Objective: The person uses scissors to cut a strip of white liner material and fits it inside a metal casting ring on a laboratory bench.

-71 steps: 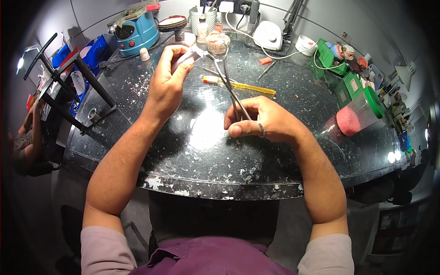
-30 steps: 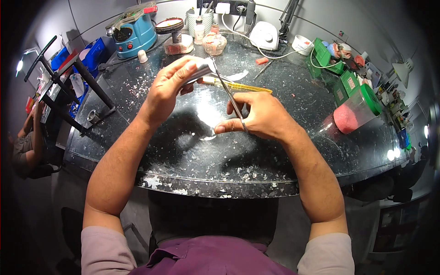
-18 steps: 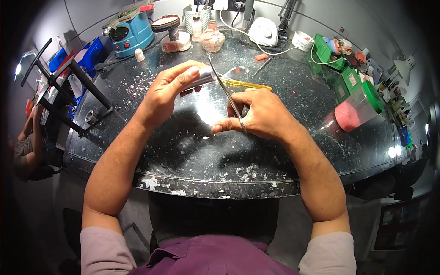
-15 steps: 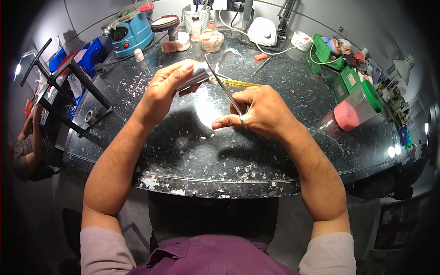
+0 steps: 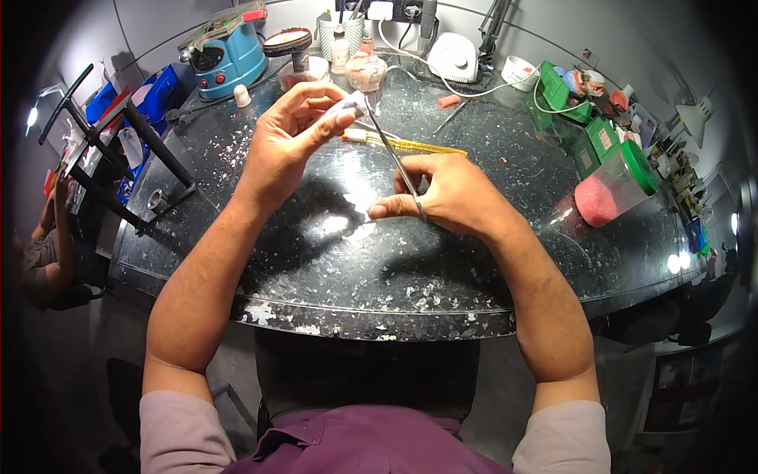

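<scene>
My left hand [image 5: 288,138] grips a small silvery rolled piece [image 5: 349,105] between thumb and fingers, raised over the middle of the desk. My right hand [image 5: 446,193], lower and to the right, holds long metal scissors [image 5: 392,153] by the handles, thumb stretched toward the left. The blade tips reach up to the end of the silvery piece; whether they are apart there is too small to tell. Behind the hands lies a yellow-handled tool [image 5: 422,148], partly covered. Small pale scraps lie in the glare below my hands.
Black scuffed desk [image 5: 379,284]; blue machine [image 5: 233,63], pedestal dish [image 5: 288,39], jar [image 5: 367,71] and white device [image 5: 454,59] at back. Green boxes [image 5: 560,87] and clear tub of pink powder [image 5: 600,197] at right. Black frame [image 5: 158,150] and another person's arm [image 5: 59,245] at left.
My left hand has risen and turned since half a second ago, lifting the silvery piece slightly. Compared with earliest, the scissor blades are closer together and my right hand sits slightly higher.
</scene>
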`<state>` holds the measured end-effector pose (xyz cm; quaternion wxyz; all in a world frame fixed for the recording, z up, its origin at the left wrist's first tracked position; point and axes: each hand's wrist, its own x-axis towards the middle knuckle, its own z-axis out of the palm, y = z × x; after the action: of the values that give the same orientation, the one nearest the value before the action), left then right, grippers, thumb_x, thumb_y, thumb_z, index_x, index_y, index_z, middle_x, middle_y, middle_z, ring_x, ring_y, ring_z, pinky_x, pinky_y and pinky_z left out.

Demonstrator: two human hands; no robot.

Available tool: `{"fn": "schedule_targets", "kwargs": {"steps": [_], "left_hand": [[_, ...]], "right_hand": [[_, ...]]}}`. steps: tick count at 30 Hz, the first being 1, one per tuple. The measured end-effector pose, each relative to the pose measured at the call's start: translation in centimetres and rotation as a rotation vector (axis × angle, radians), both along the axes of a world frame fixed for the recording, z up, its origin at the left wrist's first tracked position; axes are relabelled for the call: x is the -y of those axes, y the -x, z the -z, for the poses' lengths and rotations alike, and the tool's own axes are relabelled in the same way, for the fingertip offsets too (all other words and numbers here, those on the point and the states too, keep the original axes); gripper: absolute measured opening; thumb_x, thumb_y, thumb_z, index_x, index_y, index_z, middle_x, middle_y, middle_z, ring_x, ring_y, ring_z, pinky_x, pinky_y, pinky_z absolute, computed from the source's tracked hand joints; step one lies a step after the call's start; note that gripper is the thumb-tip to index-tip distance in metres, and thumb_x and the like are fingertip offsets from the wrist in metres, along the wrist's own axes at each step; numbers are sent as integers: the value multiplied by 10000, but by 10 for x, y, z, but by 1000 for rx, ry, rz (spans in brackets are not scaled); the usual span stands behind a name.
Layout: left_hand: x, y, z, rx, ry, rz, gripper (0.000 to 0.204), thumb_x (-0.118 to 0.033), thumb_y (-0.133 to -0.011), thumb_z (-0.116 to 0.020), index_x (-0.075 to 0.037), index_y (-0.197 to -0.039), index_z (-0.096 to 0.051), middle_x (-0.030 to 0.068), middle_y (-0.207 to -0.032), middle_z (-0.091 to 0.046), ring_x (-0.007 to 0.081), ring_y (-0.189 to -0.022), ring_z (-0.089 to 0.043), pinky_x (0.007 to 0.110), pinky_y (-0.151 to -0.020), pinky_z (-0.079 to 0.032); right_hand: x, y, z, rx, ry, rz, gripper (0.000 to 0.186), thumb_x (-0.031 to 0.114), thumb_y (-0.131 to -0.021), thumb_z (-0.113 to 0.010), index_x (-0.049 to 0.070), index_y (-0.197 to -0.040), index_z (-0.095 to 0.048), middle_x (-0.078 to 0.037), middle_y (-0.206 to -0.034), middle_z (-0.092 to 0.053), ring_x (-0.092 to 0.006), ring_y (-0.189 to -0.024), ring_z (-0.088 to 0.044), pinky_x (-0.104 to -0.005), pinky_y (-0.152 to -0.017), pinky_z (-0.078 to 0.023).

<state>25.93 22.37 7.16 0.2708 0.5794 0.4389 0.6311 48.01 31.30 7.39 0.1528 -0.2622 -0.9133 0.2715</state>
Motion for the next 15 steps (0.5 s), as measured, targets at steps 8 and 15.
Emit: {"fn": "schedule_targets", "kwargs": {"steps": [8, 15], "left_hand": [[2, -7, 5, -18, 13, 33, 354, -192, -899, -749, -52, -1200, -628, 28, -1124, -649, 90, -1017, -597, 250, -899, -470], [3, -5, 4, 3, 71, 49, 325, -157, -909, -732, -3, -1182, -644, 60, -1067, -688, 123, -1035, -639, 274, -950, -503]], "right_hand": [[-2, 1, 4, -26, 103, -39, 747, 757, -636, -767, 36, -747, -605, -84, -691, -608, -219, -693, -593, -362, -656, -463], [-1, 0, -1, 29, -16, -18, 753, 778, -653, -729, 32, -692, -636, -102, -669, -618, -245, -676, -606, -379, -671, -483]]}}
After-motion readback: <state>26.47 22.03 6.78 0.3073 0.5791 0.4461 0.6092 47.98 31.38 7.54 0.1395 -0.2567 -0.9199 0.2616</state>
